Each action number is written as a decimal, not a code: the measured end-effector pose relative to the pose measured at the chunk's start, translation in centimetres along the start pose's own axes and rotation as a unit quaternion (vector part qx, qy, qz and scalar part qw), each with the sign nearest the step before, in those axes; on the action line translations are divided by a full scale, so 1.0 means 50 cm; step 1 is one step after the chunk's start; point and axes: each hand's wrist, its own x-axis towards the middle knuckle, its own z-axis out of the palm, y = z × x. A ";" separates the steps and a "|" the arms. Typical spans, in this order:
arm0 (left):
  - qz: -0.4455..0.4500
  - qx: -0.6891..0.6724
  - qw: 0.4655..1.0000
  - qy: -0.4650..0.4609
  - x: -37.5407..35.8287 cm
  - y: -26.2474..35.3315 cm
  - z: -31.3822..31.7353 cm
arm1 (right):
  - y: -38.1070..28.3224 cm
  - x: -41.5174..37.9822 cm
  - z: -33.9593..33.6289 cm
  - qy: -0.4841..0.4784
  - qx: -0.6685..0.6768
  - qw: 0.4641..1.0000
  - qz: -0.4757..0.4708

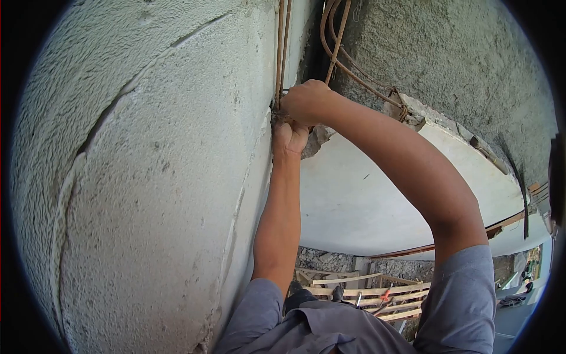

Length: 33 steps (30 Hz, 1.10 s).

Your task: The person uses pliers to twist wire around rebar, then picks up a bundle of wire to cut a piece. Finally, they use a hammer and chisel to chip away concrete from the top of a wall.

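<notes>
Two thin rusty rods [282, 50] run down beside the white rough wall [147, 177] to where my hands meet. Over their lower end my right hand [306, 101] is closed, its fingers turned away from view. Just below it, my left hand [290, 137] reaches up at the same spot, with its palm side partly showing and its fingertips hidden behind the right hand. A bit of thin wire sticks out beside the right hand. What either hand grips is hidden. Bent rusty bars [344, 65] stand to the right of my hands.
A broken concrete edge [413, 112] lies right of my hands, above a smooth white surface [365, 189]. Rough grey wall [466, 65] fills the upper right. Dark wires [519, 177] hang at the far right. Far below are wooden slats [354, 291], a red-handled tool [385, 294] and rubble.
</notes>
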 end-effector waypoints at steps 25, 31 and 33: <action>0.018 0.099 0.995 0.019 -0.015 -0.007 -0.013 | -0.011 0.046 0.020 0.212 0.111 0.957 0.161; 0.012 0.100 0.993 -0.056 -0.023 -0.003 -0.017 | -0.023 0.044 0.016 0.194 0.125 0.956 0.183; -0.008 0.115 0.991 -0.071 -0.001 0.009 -0.046 | -0.022 0.040 0.020 0.204 0.125 0.953 0.184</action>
